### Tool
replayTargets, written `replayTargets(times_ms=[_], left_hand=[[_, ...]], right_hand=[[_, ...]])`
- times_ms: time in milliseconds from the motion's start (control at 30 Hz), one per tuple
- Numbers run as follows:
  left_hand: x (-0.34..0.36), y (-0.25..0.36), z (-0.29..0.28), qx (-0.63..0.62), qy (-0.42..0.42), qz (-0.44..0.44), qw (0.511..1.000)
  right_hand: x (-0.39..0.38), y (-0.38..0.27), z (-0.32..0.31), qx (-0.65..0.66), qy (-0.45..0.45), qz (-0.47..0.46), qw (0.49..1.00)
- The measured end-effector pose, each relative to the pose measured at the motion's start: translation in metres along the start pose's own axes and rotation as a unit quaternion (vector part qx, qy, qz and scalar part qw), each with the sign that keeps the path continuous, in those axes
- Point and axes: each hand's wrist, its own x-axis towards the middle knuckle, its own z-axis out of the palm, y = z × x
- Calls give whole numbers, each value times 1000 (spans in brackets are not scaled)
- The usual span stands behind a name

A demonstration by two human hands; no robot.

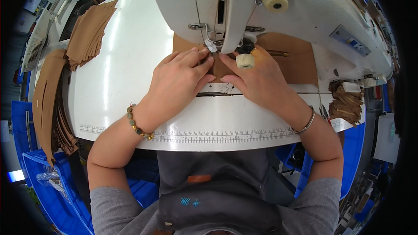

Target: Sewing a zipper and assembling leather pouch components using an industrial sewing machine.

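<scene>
**Fingers close to the needle**

Both hands, left hand and right hand, press flat with fingers extended, gripping nothing, on the brown leather piece under the sewing machine. Just beyond the fingertips sits the presser foot; a slip risks a prick or crooked seam.

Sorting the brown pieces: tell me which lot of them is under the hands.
The flat brown piece under the sewing machine head; both hands press on it. The stack at far left and the small pile at right lie untouched.
</scene>
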Motion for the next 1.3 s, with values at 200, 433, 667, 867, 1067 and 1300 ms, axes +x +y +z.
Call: replayTargets(times_ms=[200, 433, 667, 867, 1067, 1300], left_hand=[[-1, 0, -1, 4, 2, -1, 1000], [-1, 0, -1, 16, 11, -5, 1000], [-25, -4, -6, -22, 10, -32, 999], [-32, -3, -9, -43, -15, 7, 999], [-31, 2, -2, -97, -15, -27, 995], [-31, 11, 0, -58, -9, -9, 998]], right_hand=[[1, -1, 4, 21, 26, -2, 999], [1, -5, 3, 5, 48, -11, 999], [13, -20, -42, 49, -151, 12, 987], [-9, -7, -20, 88, -63, -13, 994], [-13, -23, -11, 81, -21, -8, 996], [-8, -21, -12, 71, -17, -15, 997]])
